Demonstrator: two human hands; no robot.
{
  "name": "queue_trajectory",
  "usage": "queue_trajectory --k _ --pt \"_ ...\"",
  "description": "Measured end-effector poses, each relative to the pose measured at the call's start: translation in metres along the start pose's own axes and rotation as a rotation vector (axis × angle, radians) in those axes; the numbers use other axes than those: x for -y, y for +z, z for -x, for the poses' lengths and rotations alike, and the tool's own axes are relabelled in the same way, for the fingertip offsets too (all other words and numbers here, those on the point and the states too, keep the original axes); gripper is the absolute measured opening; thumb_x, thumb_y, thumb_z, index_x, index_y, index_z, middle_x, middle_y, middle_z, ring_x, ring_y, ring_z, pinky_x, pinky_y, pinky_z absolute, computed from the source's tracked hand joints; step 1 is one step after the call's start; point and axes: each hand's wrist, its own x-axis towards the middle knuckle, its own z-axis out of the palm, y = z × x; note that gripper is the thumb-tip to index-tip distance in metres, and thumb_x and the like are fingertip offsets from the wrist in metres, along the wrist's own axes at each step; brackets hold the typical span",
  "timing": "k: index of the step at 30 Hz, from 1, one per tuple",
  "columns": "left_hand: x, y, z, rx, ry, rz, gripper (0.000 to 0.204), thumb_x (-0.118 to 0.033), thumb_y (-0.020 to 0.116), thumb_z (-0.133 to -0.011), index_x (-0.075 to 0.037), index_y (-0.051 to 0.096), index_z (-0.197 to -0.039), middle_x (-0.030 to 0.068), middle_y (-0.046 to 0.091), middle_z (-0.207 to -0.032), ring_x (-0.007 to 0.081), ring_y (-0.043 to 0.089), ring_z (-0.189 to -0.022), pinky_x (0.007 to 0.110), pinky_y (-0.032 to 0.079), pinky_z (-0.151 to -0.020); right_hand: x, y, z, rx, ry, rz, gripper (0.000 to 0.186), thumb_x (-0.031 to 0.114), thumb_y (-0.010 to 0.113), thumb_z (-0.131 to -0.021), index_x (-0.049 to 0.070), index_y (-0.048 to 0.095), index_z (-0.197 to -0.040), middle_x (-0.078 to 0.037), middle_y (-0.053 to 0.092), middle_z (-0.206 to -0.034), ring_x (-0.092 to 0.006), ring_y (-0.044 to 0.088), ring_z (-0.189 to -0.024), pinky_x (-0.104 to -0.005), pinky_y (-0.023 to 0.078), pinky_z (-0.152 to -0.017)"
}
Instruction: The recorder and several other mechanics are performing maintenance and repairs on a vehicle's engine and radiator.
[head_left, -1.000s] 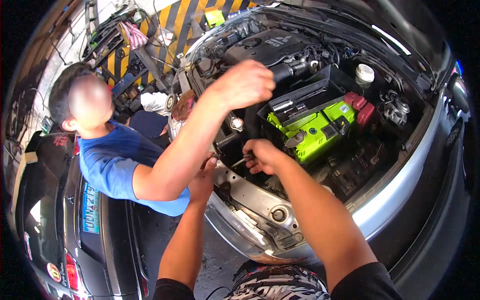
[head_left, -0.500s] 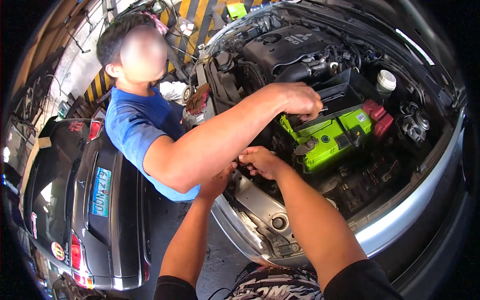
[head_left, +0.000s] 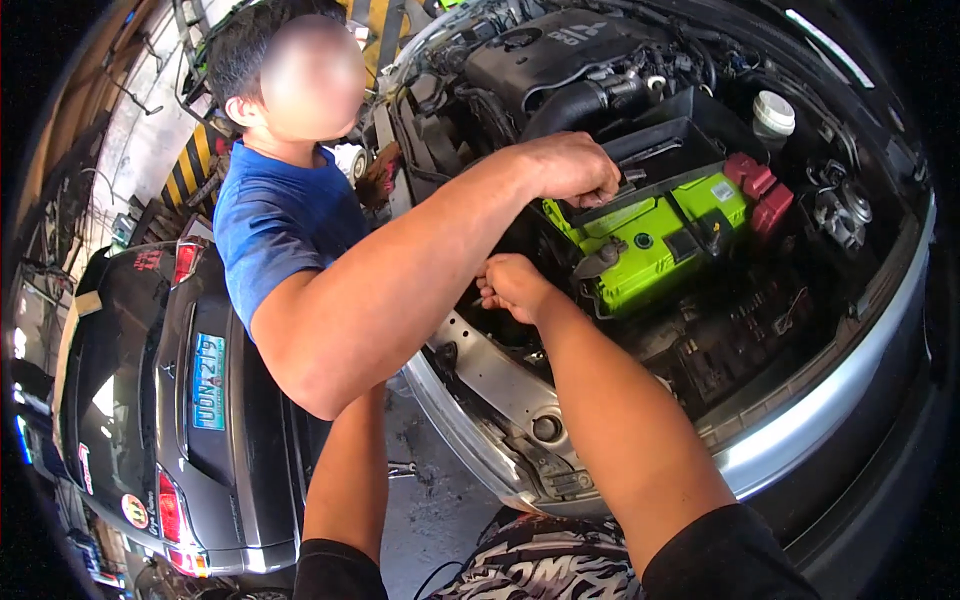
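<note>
My right hand [head_left: 512,288] is curled at the front of the open engine bay, beside the radiator support [head_left: 495,375], its fingers closed around something small I cannot make out. My left forearm [head_left: 345,480] reaches up from below; my left hand is hidden behind a co-worker's forearm. The co-worker, in a blue T-shirt [head_left: 270,215], leans across with a hand [head_left: 575,165] down at a black tray [head_left: 675,140] above the lime-green battery [head_left: 655,262]. A red cover [head_left: 770,210] sits at the battery's right end.
A dark car's rear [head_left: 130,380] stands at the left. The silver car's front edge [head_left: 780,450] curves along the lower right, with a black engine cover [head_left: 530,50] and white-capped reservoir [head_left: 772,122] farther in. A metal tool [head_left: 400,470] shows beside my left forearm.
The co-worker has moved forward, a hand reaching down to the tray, the forearm now covering my left hand. My right hand stays curled at the front of the bay.
</note>
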Motion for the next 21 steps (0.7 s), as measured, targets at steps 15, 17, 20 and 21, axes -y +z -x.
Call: queue_trajectory --k 15,17,20,21 --pt "0.008 0.007 -0.010 0.077 -0.073 -0.162 0.015 0.006 0.069 -0.067 -0.006 0.066 -0.075 0.0066 0.066 -0.077 0.0231 0.064 -0.076 0.034 0.050 -0.066 -0.002 0.020 -0.004 0.113 0.215 0.158 0.019 0.023 0.061 -0.099 0.005 0.064 -0.095 -0.004 0.055 -0.082 -0.0163 0.049 -0.067 -0.0335 0.046 -0.055" --pt "0.005 0.000 -0.014 0.147 -0.006 -0.322 0.016 0.004 0.069 -0.065 -0.008 0.067 -0.075 0.0090 0.068 -0.079 0.0266 0.067 -0.081 0.039 0.050 -0.067 -0.006 0.021 -0.010 0.091 0.235 0.080 0.021 0.024 0.062 -0.098 0.004 0.064 -0.091 -0.004 0.054 -0.076 -0.0169 0.048 -0.062 -0.0332 0.041 -0.050" --pt "-0.001 0.002 0.002 0.118 -0.088 -0.299 0.014 -0.002 0.071 -0.059 -0.004 0.058 -0.065 0.0089 0.061 -0.072 0.0285 0.060 -0.071 0.039 0.045 -0.059 -0.009 0.042 -0.010 0.154 0.281 0.019 0.020 0.025 0.062 -0.097 0.006 0.064 -0.089 -0.004 0.053 -0.074 -0.0162 0.047 -0.060 -0.0330 0.041 -0.049" --pt "-0.008 0.000 -0.005 0.097 -0.129 -0.334 0.010 -0.006 0.069 -0.058 -0.007 0.060 -0.063 0.0085 0.061 -0.072 0.0272 0.061 -0.071 0.040 0.043 -0.057 -0.012 0.034 -0.016 0.168 0.277 -0.004 0.020 0.025 0.061 -0.096 0.008 0.064 -0.086 -0.003 0.051 -0.072 -0.0158 0.046 -0.058 -0.0322 0.041 -0.049"
